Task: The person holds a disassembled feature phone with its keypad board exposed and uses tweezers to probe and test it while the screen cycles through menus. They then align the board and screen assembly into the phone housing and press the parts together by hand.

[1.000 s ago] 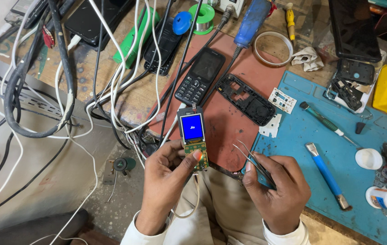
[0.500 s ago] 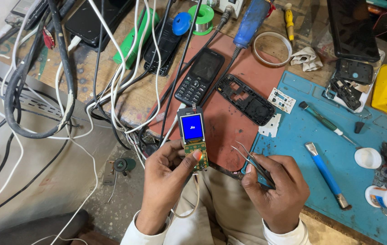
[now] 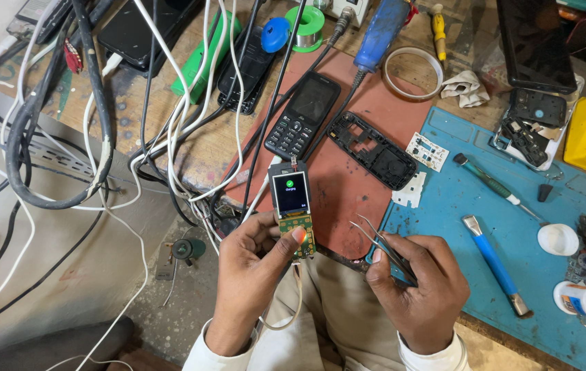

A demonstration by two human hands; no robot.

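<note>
Glowing at its small lit screen, the bare green phone circuit board (image 3: 293, 206) stands lengthwise away from the person, screen end farthest, above the red mat (image 3: 337, 185) on the table. The left hand (image 3: 255, 275) pinches its lower end; the right hand (image 3: 420, 292) grips thin metal tweezers (image 3: 375, 240) just beside it.

The wooden desk (image 3: 197, 148) carries a red mat (image 3: 348, 199) and, touching its right edge, a blue mat (image 3: 512, 213). On the red mat lie a black keypad phone (image 3: 303, 115) and an empty phone frame (image 3: 372, 149). On the blue mat lie two screwdrivers (image 3: 495, 255) and a white cap (image 3: 558, 239). Cables (image 3: 169, 130) sprawl over the desk's left side.
</note>
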